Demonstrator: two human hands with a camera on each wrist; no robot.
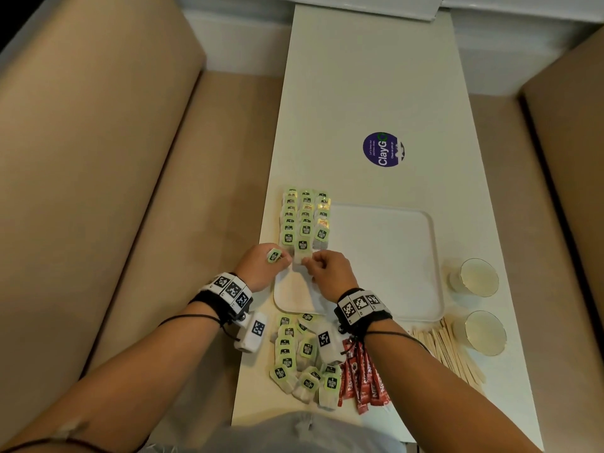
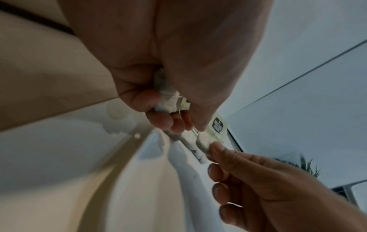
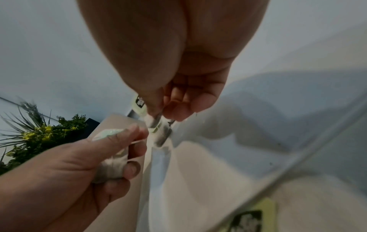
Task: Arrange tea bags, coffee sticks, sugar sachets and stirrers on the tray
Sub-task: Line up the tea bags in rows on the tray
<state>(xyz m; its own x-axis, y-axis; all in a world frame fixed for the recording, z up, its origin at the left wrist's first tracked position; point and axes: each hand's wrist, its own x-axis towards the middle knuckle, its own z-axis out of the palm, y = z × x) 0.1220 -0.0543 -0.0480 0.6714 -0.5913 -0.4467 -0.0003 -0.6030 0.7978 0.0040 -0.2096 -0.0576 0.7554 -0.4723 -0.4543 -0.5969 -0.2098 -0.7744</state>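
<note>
A white tray (image 1: 385, 256) lies on the table. Three rows of green-tagged tea bags (image 1: 305, 217) overlap along its left side. My right hand (image 1: 310, 261) pinches a tea bag (image 1: 302, 253) at the near end of the middle row; in the right wrist view thumb and fingers close on that tea bag (image 3: 157, 124). Just left of it, my left hand (image 1: 282, 261) holds another tea bag (image 1: 274, 255), curled in the palm (image 2: 168, 97). Loose tea bags (image 1: 300, 354), red coffee sticks (image 1: 362, 377) and wooden stirrers (image 1: 451, 351) lie near the tray's front edge. I see no sugar sachets.
Two glass cups (image 1: 477, 277) (image 1: 485, 333) stand right of the tray near the table's right edge. A purple round sticker (image 1: 383, 149) is on the table beyond the tray. Beige bench seats (image 1: 130, 191) flank the narrow table.
</note>
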